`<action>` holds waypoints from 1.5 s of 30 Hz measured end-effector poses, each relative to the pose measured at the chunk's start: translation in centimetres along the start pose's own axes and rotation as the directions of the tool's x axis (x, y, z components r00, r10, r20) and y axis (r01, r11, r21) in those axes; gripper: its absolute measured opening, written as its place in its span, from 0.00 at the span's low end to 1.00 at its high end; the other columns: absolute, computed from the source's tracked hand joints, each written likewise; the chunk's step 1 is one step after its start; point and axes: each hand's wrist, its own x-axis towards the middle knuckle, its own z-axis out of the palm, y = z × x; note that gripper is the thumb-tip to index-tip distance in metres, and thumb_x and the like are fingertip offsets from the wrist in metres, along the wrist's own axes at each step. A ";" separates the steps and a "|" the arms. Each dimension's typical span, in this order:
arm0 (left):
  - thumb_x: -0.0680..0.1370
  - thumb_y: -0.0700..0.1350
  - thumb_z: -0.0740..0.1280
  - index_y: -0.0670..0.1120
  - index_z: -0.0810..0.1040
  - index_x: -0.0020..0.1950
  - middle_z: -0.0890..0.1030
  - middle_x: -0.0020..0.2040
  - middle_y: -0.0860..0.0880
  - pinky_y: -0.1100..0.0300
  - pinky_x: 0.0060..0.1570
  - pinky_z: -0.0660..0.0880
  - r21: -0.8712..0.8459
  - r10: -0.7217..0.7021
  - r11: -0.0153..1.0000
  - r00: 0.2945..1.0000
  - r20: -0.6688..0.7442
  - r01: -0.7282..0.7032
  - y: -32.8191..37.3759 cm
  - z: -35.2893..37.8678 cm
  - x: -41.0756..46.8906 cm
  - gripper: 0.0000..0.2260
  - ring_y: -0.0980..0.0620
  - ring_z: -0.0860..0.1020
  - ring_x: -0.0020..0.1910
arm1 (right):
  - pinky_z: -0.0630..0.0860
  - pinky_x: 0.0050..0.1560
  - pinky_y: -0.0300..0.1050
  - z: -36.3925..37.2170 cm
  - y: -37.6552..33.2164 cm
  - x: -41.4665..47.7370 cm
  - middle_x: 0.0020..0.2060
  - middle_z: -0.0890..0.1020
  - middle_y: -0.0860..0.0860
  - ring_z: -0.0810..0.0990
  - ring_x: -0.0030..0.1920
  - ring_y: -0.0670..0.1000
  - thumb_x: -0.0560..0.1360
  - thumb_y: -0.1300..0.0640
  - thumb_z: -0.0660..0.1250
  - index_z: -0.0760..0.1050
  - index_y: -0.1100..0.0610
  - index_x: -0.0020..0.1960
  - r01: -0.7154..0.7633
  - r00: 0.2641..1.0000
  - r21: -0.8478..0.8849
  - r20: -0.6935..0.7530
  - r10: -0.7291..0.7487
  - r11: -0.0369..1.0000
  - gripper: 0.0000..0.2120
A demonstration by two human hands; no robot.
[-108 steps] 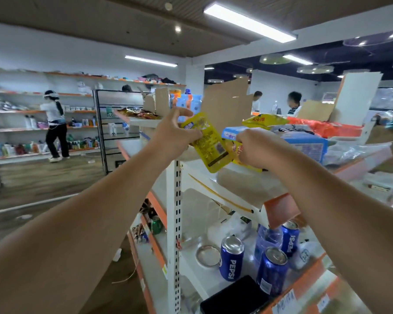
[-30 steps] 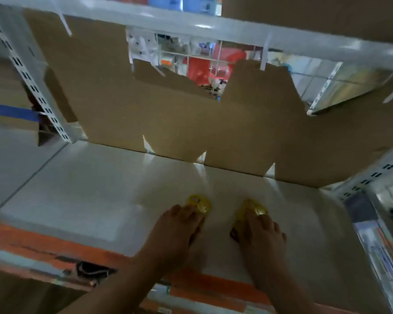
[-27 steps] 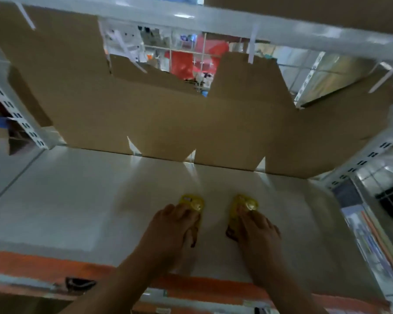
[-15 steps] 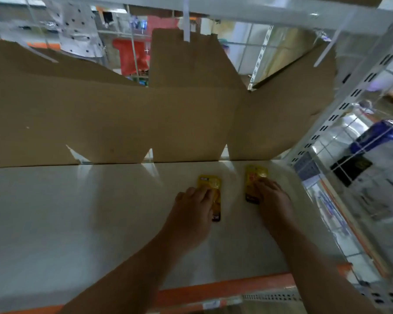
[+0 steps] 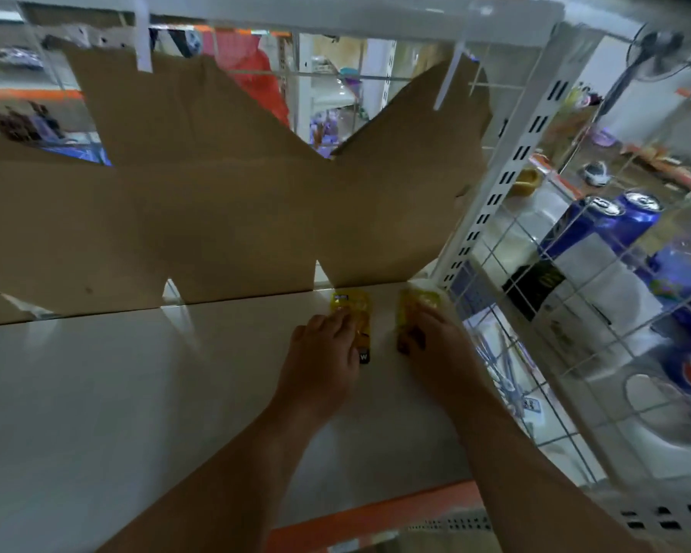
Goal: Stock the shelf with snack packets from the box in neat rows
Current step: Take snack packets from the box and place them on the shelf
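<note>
Starting a row, seemingly, the left hand [image 5: 322, 359] and right hand [image 5: 435, 349], fingers flat and gripping nothing, press one small yellow foil snack packet [image 5: 354, 309] and its twin packet [image 5: 417, 306] side by side into the white metal shelf's [image 5: 136, 393] back right corner.

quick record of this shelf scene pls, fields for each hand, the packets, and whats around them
left hand: fingers flat on the left yellow packet
right hand: fingers flat on the right yellow packet
packets: lying flat, side by side with a gap between them, at the shelf's back right corner
shelf: white board, orange front edge
behind: torn cardboard sheet
right side: wire mesh panel, blue cans beyond it
</note>
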 end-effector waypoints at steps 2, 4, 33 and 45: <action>0.77 0.51 0.60 0.45 0.78 0.72 0.79 0.70 0.47 0.46 0.56 0.75 -0.010 -0.008 1.000 1.000 -0.018 0.007 0.1 -0.1 0.0 0.25 0.43 0.77 0.61 | 0.68 0.38 0.44 -0.6 0.8 0.3 0.48 0.80 0.55 0.79 0.43 0.59 0.71 0.67 0.70 0.82 0.59 0.47 -0.015 1.000 -0.003 -0.023 0.014 1.000 0.07; 0.76 0.50 0.61 0.45 0.79 0.69 0.80 0.68 0.47 0.46 0.54 0.76 -0.019 -0.012 1.000 0.999 -0.046 0.011 0.3 -0.1 0.0 0.24 0.43 0.78 0.58 | 0.72 0.43 0.44 -0.9 1.2 0.5 0.53 0.80 0.54 0.80 0.48 0.57 0.74 0.64 0.69 0.83 0.55 0.55 -0.050 0.998 -0.041 -0.051 0.048 0.998 0.11; 0.75 0.55 0.58 0.49 0.82 0.66 0.80 0.63 0.47 0.45 0.50 0.75 -0.031 0.067 0.997 0.997 -0.043 -0.069 3.5 1.0 2.6 0.25 0.42 0.78 0.56 | 0.66 0.65 0.55 0.0 0.8 0.9 0.68 0.76 0.46 0.70 0.67 0.57 0.79 0.47 0.61 0.75 0.49 0.72 -0.161 0.986 -0.283 -0.009 0.165 0.945 0.23; 0.78 0.56 0.56 0.49 0.77 0.73 0.77 0.68 0.47 0.45 0.51 0.72 0.011 0.095 0.995 0.995 -0.020 -0.095 4.4 1.6 3.4 0.26 0.42 0.75 0.59 | 0.67 0.64 0.59 0.3 1.0 1.1 0.69 0.75 0.48 0.70 0.67 0.59 0.81 0.50 0.61 0.74 0.48 0.72 -0.180 0.982 -0.301 -0.006 0.187 0.936 0.20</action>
